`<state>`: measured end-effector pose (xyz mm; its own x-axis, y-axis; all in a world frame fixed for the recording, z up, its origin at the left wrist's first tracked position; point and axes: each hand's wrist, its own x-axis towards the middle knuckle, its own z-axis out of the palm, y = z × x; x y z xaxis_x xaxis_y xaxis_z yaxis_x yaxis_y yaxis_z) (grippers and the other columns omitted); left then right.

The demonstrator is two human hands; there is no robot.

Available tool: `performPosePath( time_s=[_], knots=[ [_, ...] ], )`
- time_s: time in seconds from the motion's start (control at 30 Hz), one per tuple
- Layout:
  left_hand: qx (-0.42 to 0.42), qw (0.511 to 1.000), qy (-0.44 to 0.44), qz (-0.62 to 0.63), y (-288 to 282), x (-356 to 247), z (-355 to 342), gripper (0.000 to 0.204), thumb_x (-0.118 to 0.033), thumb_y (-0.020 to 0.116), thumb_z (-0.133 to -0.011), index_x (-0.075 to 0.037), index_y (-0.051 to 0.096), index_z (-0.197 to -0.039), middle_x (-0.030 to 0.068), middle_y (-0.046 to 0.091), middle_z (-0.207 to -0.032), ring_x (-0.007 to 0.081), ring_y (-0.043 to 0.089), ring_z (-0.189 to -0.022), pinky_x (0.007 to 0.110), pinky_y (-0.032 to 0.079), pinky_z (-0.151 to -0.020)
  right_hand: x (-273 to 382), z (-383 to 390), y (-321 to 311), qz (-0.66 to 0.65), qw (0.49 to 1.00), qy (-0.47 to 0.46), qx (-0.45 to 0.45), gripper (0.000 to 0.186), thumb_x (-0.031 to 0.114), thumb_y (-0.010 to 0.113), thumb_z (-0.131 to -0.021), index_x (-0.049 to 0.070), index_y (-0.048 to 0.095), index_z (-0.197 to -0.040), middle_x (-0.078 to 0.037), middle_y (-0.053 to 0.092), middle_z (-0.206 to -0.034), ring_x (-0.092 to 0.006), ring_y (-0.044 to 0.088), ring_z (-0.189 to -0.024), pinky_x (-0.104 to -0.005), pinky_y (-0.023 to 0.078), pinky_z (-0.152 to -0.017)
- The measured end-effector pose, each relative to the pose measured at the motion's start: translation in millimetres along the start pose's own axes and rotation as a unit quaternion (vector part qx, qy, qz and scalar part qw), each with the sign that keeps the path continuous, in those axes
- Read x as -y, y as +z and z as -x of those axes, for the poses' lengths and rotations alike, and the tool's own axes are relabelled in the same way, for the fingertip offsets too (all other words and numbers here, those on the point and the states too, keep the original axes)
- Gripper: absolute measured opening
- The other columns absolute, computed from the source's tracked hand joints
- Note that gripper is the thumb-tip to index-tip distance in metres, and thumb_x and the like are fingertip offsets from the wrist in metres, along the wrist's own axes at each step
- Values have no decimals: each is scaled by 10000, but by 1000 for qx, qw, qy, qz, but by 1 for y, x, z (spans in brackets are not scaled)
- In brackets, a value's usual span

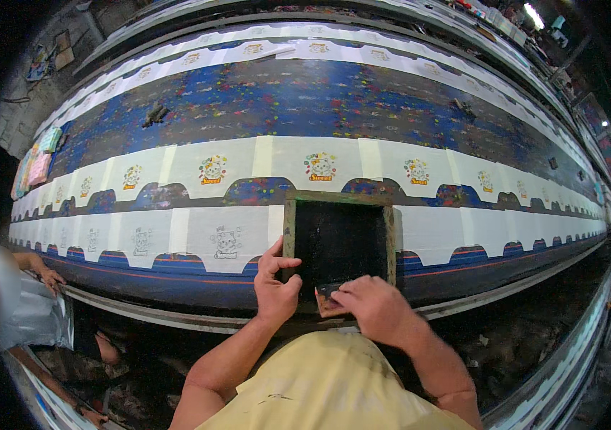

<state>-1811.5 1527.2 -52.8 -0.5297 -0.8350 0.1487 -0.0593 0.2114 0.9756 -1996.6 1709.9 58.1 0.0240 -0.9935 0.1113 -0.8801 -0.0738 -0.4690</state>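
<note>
A wooden-framed printing screen (390,244) with a dark, ink-stained mesh lies over the near row of white fabric pieces, at the table's front edge. My left hand (277,287) grips the frame's left rail, with thumb and fingers bent around it. Inside the frame's near end, my right hand (380,308) is closed on a small squeegee (328,302), whose light-brown side shows. Left of the screen, a white fabric piece (205,240) bears a black outline drawing. The piece to the right (431,233) looks blank. What lies under the mesh is hidden.
Beyond the screen runs a row of fabric pieces with coloured prints (320,166). The long, paint-spotted table (248,93) carries more printed rows at its far side. Folded cloths (39,161) are stacked at the left end. Another person's hand (49,278) is at the left edge.
</note>
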Motion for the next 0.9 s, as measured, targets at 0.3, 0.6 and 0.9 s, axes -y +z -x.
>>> performPosePath(
  time_s=[0.3, 0.6, 0.9],
  knots=[
    [16, 997, -53, 48, -10, -7, -7, 337, 35, 759, -935, -43, 787, -1261, 264, 580, -1683, 386, 547, -1577, 473, 424, -1296, -73, -98, -40, -26, 997, 47, -53, 371, -78, 673, -909, 16, 765, -1256, -212, 761, -1195, -454, 706, -1167, -537, 589, -1036],
    [41, 999, -9, -5, -10, -8, -9, 327, 75, 732, -920, -54, 785, -1215, 278, 566, -1682, 405, 541, -1573, 492, 404, -1308, -79, -107, -23, -6, 994, 58, -96, 403, -31, 642, -907, 39, 782, -1279, -185, 754, -1188, -432, 705, -1133, -534, 577, -1026],
    [26, 999, -2, -23, -8, -8, -5, 402, 82, 746, -921, -47, 768, -1301, 266, 565, -1687, 400, 549, -1559, 479, 411, -1300, 8, -24, 18, 46, 994, 65, -78, 411, 25, 724, -882, 65, 815, -1281, -116, 752, -1224, -356, 713, -1115, -491, 586, -981]
  ],
)
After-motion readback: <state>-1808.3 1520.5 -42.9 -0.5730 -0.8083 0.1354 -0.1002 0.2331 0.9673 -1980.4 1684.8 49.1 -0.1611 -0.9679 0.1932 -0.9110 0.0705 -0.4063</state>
